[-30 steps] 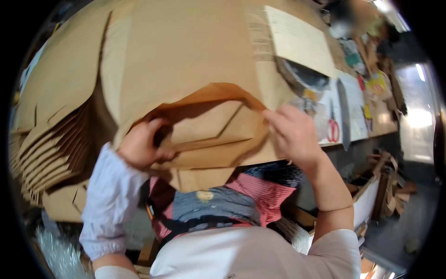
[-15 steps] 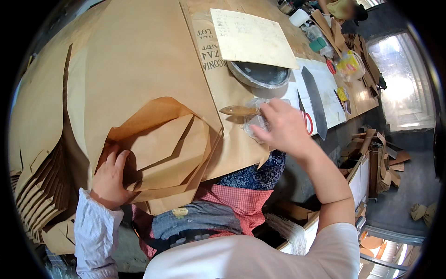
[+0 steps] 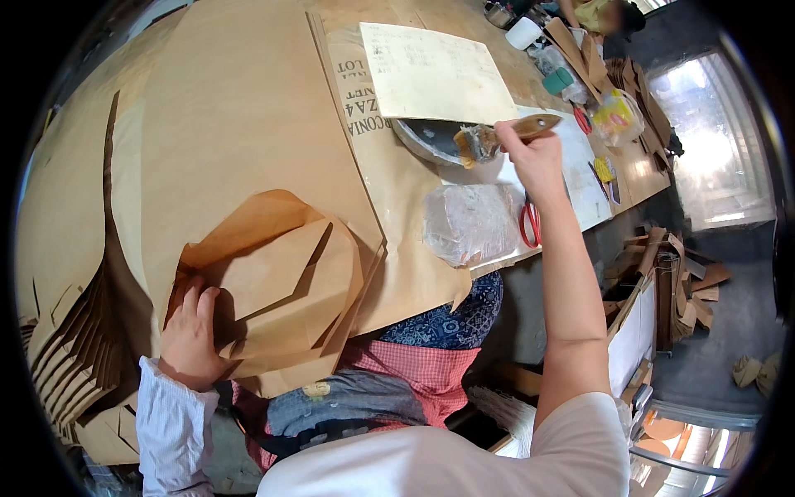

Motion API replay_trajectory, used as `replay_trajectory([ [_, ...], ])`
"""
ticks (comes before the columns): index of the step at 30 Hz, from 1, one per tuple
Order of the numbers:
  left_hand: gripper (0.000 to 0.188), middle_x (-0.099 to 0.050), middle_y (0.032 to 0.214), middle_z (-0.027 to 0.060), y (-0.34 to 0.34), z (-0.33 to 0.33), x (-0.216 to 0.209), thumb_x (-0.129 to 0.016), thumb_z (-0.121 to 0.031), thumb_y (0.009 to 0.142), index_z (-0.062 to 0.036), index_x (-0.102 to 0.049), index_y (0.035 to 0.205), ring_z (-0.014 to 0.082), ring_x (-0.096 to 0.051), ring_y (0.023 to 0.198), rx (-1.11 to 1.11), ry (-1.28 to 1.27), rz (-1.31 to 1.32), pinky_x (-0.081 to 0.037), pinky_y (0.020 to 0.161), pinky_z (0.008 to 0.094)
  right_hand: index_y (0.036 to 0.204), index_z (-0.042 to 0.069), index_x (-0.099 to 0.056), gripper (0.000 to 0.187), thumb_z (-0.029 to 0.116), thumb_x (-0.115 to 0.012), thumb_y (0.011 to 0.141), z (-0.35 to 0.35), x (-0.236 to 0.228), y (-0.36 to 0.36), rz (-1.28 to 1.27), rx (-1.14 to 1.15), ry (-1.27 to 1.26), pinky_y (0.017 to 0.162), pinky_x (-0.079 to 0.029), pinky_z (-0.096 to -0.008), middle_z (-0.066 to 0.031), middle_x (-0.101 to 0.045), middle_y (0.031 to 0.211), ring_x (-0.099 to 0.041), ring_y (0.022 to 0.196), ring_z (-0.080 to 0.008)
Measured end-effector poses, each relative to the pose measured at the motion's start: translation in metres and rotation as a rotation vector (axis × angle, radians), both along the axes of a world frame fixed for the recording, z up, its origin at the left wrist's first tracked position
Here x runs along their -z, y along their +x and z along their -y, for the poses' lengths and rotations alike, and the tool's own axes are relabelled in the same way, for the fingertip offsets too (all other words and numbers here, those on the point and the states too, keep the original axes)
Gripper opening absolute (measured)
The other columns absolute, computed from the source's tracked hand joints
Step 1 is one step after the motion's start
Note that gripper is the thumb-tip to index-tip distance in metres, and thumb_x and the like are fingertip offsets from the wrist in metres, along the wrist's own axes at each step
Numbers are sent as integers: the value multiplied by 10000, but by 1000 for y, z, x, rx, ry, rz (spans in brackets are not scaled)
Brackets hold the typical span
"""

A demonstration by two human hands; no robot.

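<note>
Head view shows the left hand [image 3: 192, 341] loosely half-open in the mouth of a paper bag [image 3: 265, 277], the right hand [image 3: 534, 161] closed around a brush [image 3: 487, 142] at a grey bowl [image 3: 426, 137].

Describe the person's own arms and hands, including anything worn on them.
The left hand is bare, with no glove; a loose, whitish, finely textured sleeve covers that forearm to the wrist. The right hand is also ungloved, and the right forearm is uncovered below a plain white short sleeve. No watch or bracelet shows.
</note>
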State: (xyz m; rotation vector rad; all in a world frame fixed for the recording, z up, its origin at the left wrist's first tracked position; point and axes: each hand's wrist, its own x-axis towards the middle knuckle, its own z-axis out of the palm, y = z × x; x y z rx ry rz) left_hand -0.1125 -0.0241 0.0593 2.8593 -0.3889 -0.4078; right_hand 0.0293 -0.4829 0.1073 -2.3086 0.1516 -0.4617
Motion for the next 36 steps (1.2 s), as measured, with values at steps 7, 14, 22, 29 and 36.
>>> replay_trajectory([
  [7,752,-429,1311,219,-2,0,-5,-807,-256,616,-35,-427,1227,395,-551,1041,-14,-1,-27,-469,882,435,869,-21,-701,210,173,-721,792,-10,-15,7,-11,-68,-72,636,-493,-249,-63,-693,736,-621,664,-99],
  [14,752,-434,1300,227,-3,1,-7,-805,-244,610,-34,-425,1224,396,-540,1061,13,16,10,-464,887,434,903,-25,-693,140,78,-712,811,1,2,10,-194,-386,-107,642,-487,-239,-39,-675,788,-594,695,-89],
  [22,620,-454,1286,243,-8,-2,-6,-808,-194,566,19,-489,1054,390,-520,1082,-14,35,8,-448,890,431,936,1,-704,142,67,-716,812,16,-12,7,-137,-322,119,704,-481,-235,-35,-684,848,-597,755,-93],
  [29,796,-385,1371,282,-16,4,-19,-800,-216,545,56,-469,1216,445,-449,1190,-25,52,215,-398,995,448,998,22,-701,227,70,-732,778,28,-29,7,-304,-668,-187,702,-448,-257,-18,-657,861,-563,802,-109],
  [36,1074,-282,1450,279,-8,6,-26,-874,-167,432,12,-356,1357,434,-364,1292,-80,-22,73,-353,1063,433,901,32,-702,146,152,-676,822,77,-18,41,-342,-281,453,471,-326,-209,16,-588,659,-458,544,-47],
])
